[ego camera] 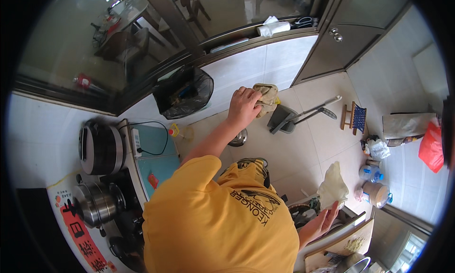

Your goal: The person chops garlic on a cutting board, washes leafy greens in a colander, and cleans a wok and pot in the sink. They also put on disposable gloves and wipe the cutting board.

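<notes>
Near the centre, my left hand [243, 106] grips a bunched beige cloth [267, 95] over the floor, close to the white tiled low wall. A grey dustpan [283, 118] lies on the floor just beyond the cloth. My right hand [325, 219], at the lower right, holds a pale, thin cloth-like piece [333, 187] at its lower edge, fingers extended. Below that piece is an open drawer [355, 220] with dishes and a basket inside. The chopping board [312, 260] beside the drawer bears small pale chopped bits [354, 244].
A black-lined bin [185, 93] hangs at the low wall. A rice cooker [102, 146] and a steel pot [94, 203] stand on the left counter. A small stool [357, 117] and large water bottles [378, 194] are on the floor at right.
</notes>
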A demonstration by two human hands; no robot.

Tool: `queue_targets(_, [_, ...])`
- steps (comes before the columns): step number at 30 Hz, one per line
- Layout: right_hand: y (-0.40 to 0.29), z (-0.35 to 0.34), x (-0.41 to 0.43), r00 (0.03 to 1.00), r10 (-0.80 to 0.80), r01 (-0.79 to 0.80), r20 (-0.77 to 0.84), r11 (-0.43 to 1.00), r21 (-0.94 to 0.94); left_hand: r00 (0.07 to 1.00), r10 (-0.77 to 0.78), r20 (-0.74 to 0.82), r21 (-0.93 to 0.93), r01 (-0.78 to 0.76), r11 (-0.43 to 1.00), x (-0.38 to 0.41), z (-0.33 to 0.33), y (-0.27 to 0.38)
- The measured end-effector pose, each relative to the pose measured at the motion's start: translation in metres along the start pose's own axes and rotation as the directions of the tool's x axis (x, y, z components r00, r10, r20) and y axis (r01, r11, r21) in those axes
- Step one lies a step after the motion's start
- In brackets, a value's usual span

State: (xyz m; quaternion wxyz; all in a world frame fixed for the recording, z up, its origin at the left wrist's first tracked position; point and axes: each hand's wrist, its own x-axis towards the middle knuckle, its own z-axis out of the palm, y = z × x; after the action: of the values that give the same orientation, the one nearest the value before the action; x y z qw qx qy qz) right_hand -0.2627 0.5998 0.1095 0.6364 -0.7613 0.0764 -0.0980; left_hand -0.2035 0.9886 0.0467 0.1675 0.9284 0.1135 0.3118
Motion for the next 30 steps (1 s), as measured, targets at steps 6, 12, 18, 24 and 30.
queue_targets(6, [0.017, 0.013, 0.02, 0.981, 0.077, -0.077, 0.18, 0.997, -0.008, 0.994, -0.086, -0.066, 0.014, 0.087, 0.996, -0.043, -0.028, -0.01])
queue_targets(12, [0.021, 0.018, 0.012, 0.946, 0.123, -0.169, 0.3, 0.977, 0.131, 0.991, -0.116, 0.064, 0.058, 0.112, 0.992, -0.096, -0.045, -0.008])
queue_targets(18, [0.029, 0.019, 0.007, 0.911, 0.147, -0.212, 0.385, 0.969, 0.131, 0.962, -0.242, 0.125, 0.08, 0.233, 0.969, -0.148, -0.045, 0.001])
queue_targets(24, [0.046, 0.01, 0.003, 0.894, 0.156, -0.248, 0.42, 0.953, 0.172, 0.969, -0.179, 0.171, 0.072, 0.169, 0.983, -0.148, -0.024, -0.008])
queue_targets(30, [0.04, -0.003, -0.015, 0.937, 0.192, -0.253, 0.293, 0.948, 0.19, 0.905, -0.292, 0.309, 0.263, 0.213, 0.941, -0.052, 0.044, -0.054])
